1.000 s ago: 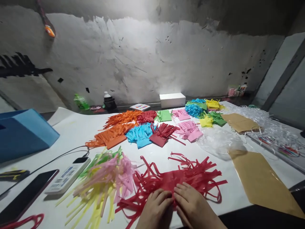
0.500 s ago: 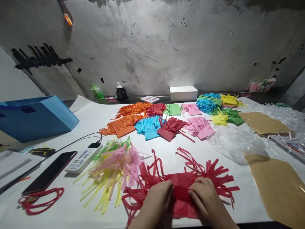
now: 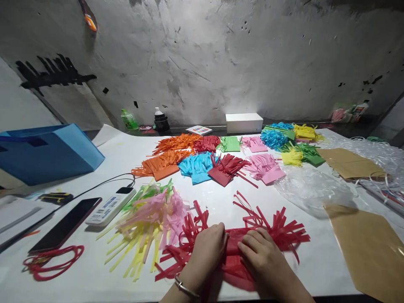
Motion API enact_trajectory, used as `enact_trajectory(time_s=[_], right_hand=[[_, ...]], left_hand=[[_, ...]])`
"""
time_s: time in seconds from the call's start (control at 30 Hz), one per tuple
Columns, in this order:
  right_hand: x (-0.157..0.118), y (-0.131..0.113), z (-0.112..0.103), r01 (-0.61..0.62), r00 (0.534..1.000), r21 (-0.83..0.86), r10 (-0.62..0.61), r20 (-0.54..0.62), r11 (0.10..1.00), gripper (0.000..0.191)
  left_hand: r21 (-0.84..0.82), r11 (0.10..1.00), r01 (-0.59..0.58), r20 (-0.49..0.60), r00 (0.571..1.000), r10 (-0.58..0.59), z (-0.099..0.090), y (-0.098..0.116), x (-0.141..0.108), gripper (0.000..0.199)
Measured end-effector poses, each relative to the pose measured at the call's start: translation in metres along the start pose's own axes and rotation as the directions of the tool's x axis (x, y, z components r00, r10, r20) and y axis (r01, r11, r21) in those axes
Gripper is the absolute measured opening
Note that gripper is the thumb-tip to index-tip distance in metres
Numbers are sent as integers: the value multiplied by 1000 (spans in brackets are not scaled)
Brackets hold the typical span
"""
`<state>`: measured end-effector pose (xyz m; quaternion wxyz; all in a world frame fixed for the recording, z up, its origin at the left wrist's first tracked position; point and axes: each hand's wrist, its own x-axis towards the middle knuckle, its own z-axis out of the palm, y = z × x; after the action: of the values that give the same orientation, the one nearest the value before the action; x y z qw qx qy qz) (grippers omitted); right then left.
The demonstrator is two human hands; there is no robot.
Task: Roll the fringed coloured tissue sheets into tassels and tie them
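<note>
Your left hand (image 3: 208, 246) and right hand (image 3: 259, 252) curl their fingers over the red fringed paper (image 3: 233, 242) at the bench's (image 3: 120, 286) near edge, apparently keeping its middle flat while the strips splay outward.

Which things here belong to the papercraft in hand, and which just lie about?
In the work:
- red fringed paper, under the left hand and right hand
- pink fringed strips, probably

Lying about:
- phone
- blue box
- green bottle
</note>
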<state>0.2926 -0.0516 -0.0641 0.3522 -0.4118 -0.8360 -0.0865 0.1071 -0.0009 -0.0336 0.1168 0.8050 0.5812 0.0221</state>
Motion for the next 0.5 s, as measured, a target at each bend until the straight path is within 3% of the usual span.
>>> enact_trajectory(time_s=[0.07,0.13,0.17,0.23,0.27,0.33,0.43,0.5], right_hand=[[-1,-2,4,49,999,23,-49,18,999,24],[-2,-2,6,32,999,27,-33,2,999,27],[-2,-2,7,7,1000,42,-7,-4,999,27],[-1,-2,5,-39,999,95,41,-14,995,23],[-1,-2,5,-46,999,115,47,-6,992,20],[-2,-3,4,-19,1000,117,18,10,993,19],[-8,-2,5,47,999,41,-48,22,998,27],[-14,0,4,40,999,41,-41,32,998,29]], left_hand=[[-1,1000,-9,-31,999,9,-2,0,-3,14],[0,993,-119,-127,985,118,-1,-2,-8,17],[12,976,-217,-193,957,215,2,-4,-11,24],[70,904,-421,-321,849,420,11,-8,-16,25],[103,867,-488,-368,791,489,18,-12,-17,19],[143,828,-542,-414,727,548,31,-18,-19,13],[132,816,-562,-427,711,559,48,-29,-21,18],[81,833,-548,-412,742,529,52,-34,-23,19]])
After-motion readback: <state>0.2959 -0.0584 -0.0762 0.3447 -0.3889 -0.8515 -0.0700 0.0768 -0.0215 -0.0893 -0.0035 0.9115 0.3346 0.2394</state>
